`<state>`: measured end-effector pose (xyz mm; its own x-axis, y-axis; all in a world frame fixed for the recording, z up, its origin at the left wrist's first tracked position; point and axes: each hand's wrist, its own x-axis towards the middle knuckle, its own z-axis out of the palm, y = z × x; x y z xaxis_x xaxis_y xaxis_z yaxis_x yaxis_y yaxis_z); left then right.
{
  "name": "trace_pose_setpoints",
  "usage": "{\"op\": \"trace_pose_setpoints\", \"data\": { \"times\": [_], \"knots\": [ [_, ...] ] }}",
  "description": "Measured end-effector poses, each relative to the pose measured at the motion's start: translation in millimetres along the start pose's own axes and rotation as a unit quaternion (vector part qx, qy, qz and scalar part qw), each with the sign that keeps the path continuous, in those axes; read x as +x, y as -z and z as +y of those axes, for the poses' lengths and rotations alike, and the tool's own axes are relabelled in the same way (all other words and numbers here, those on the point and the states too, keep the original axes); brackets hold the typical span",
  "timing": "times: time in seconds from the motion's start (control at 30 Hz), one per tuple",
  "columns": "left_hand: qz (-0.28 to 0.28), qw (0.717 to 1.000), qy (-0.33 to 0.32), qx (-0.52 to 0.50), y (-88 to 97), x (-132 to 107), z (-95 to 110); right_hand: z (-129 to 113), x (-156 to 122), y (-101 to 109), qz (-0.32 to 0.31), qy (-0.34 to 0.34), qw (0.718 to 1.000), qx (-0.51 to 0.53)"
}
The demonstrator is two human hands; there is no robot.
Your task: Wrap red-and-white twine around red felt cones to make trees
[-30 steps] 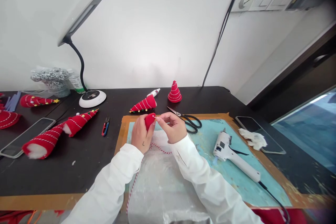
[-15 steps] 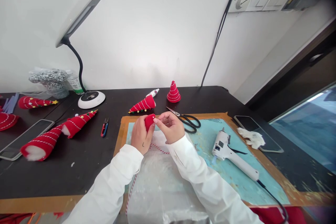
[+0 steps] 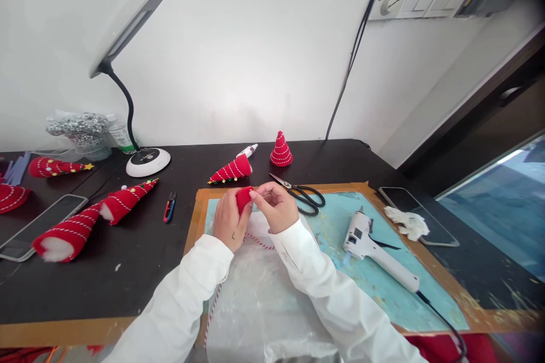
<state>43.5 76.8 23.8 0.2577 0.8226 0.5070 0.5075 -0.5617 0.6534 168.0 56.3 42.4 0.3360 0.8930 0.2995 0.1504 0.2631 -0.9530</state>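
Observation:
My left hand (image 3: 229,220) wraps round a small red felt cone (image 3: 244,199), most of which its fingers hide. My right hand (image 3: 279,207) is closed in a pinch at the upper right end of that cone, thumb and fingertips touching it. Below the hands a red-and-white twisted cord (image 3: 260,242) passes under my right sleeve. More of the cord hangs by my left sleeve. Whether the cord's end lies between my right fingertips cannot be made out.
Black-handled scissors (image 3: 309,199) lie just beyond my right hand. A white glue gun (image 3: 378,252) rests on the blue mat (image 3: 430,300). Behind stand a corded red cone (image 3: 281,150) and a lying decorated one (image 3: 232,171). Left are thread snips (image 3: 169,207), stuffed cones (image 3: 70,232) and a lamp (image 3: 148,162).
Both hands stay in place around the felt cone. The cone has tilted slightly, and my right fingertips have shifted a little at its end.

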Motion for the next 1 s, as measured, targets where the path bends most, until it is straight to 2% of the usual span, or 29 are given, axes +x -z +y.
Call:
{"op": "trace_pose_setpoints", "data": {
  "times": [0.3, 0.53, 0.63, 0.7, 0.77, 0.87, 1.0],
  "knots": [
    [-0.007, 1.000, 0.000, 0.002, 0.6, 0.3, -0.4, -7.2, 1.7, 1.6, -0.015, -0.059, 0.994, 0.087],
    [-0.019, 1.000, 0.001, -0.001, 1.4, 0.0, 2.3, -0.3, 2.7, -1.1, 0.014, -0.024, 0.997, 0.076],
    [-0.022, 0.999, 0.021, -0.030, 0.6, -1.2, -0.1, 0.8, 4.5, 1.9, -0.010, -0.035, 0.995, 0.087],
    [-0.017, 0.995, 0.048, -0.084, 0.9, -1.2, -3.1, -0.6, 6.1, 5.7, -0.052, -0.046, 0.992, 0.102],
    [-0.020, 0.984, 0.078, -0.157, 2.9, 0.4, -5.8, -2.7, 7.9, 10.2, -0.108, -0.049, 0.988, 0.099],
    [-0.054, 0.956, 0.106, -0.267, 8.8, 4.8, -6.5, -5.8, 11.1, 17.6, -0.179, -0.034, 0.981, 0.069],
    [-0.097, 0.911, 0.162, -0.367, 14.6, 9.3, -4.1, -9.2, 17.1, 28.7, -0.178, -0.016, 0.983, 0.028]
  ]
}}
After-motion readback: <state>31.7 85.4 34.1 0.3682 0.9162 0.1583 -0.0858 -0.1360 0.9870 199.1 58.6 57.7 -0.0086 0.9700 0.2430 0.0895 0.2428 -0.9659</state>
